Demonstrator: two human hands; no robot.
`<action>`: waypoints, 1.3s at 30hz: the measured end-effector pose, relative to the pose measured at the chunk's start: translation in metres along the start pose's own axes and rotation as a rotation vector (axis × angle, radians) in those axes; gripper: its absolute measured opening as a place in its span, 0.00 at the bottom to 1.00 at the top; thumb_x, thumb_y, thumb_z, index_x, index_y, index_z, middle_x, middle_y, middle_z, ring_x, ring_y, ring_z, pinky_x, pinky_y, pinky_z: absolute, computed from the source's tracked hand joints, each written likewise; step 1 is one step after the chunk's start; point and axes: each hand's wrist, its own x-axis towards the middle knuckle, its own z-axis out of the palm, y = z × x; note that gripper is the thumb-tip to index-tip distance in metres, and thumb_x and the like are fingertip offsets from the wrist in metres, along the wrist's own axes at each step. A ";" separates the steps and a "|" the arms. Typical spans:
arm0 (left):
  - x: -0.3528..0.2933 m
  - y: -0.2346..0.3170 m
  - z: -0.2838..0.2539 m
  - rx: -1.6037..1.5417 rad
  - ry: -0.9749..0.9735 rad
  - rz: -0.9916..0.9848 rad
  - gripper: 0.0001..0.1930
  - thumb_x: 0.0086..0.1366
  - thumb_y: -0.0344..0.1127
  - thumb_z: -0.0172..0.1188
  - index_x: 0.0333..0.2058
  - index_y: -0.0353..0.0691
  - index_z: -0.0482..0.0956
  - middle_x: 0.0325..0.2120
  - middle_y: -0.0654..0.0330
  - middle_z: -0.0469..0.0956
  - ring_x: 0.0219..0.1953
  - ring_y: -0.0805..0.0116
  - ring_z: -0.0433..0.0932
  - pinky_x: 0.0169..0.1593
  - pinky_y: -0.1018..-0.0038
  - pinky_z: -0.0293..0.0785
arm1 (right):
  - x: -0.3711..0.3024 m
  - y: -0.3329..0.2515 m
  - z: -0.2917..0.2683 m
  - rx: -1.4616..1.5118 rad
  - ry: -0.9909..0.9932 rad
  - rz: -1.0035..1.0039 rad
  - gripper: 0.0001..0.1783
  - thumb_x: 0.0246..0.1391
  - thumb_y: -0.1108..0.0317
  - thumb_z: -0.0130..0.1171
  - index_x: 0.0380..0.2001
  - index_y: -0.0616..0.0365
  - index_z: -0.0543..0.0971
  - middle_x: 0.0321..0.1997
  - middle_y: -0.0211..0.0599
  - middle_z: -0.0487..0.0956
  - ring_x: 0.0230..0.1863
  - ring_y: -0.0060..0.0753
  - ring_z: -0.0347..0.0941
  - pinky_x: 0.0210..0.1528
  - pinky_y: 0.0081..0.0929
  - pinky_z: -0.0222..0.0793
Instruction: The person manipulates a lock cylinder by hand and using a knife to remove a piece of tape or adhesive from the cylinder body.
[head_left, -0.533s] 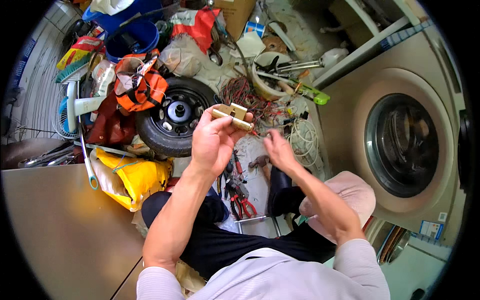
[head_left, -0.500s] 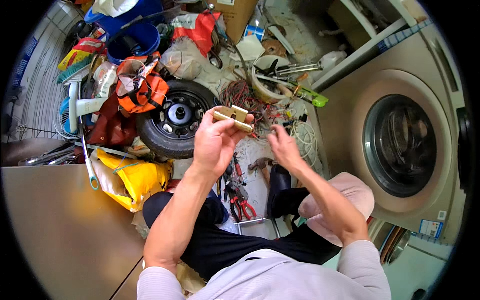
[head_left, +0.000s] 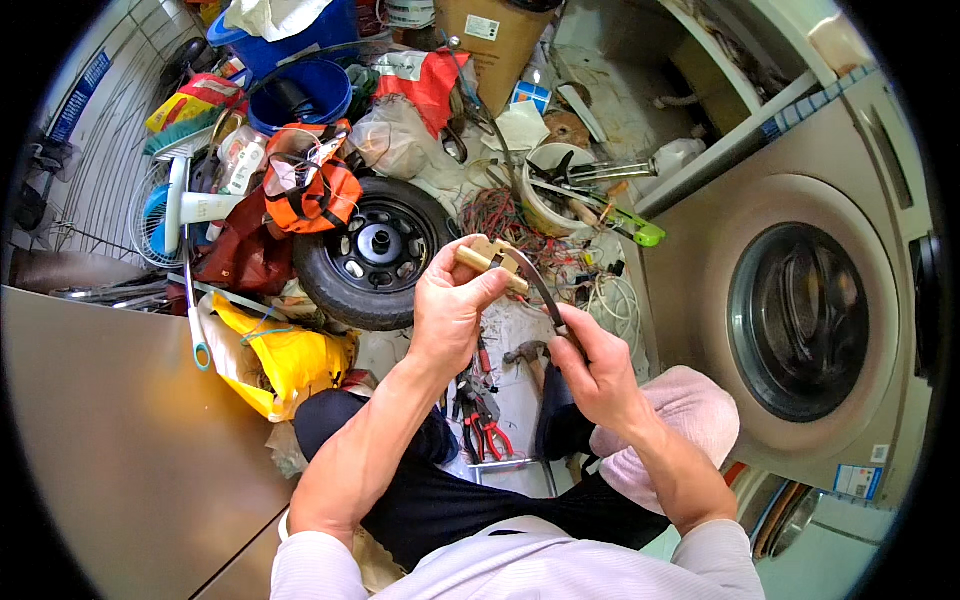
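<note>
Pinched between the thumb and fingers of my left hand (head_left: 445,310) is a gold-coloured metal fitting (head_left: 478,258) with a rectangular notch and a rounded edge, perhaps a hinge or a lock part. My right hand (head_left: 605,378) is closed around the handle of a curved, dark-bladed knife (head_left: 545,296). Its blade arcs up and left to the notched side of the fitting; whether it touches cannot be made out. Both hands are raised above my lap. Below them on the floor lie red-handled pliers (head_left: 487,435) and a hammer (head_left: 526,353).
A spare wheel (head_left: 375,255) lies left of my hands, with an orange bag (head_left: 310,185) against it. Tangled wires (head_left: 500,213) and a tool-filled bucket (head_left: 545,215) are beyond. A washing machine (head_left: 690,300) stands at the right. A yellow bag (head_left: 300,365) lies near my left knee.
My right hand, blurred and farther forward before, has come back nearer me, and the knife's blade now shows clearly at the fitting. The left hand has tilted the fitting; the whole view has shifted slightly.
</note>
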 end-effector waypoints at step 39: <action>-0.001 0.003 -0.007 0.461 -0.033 0.068 0.25 0.56 0.20 0.67 0.53 0.36 0.76 0.43 0.62 0.81 0.44 0.74 0.80 0.50 0.76 0.77 | 0.000 0.007 -0.010 0.374 -0.227 0.457 0.18 0.65 0.66 0.53 0.56 0.61 0.75 0.20 0.27 0.71 0.19 0.21 0.68 0.23 0.24 0.63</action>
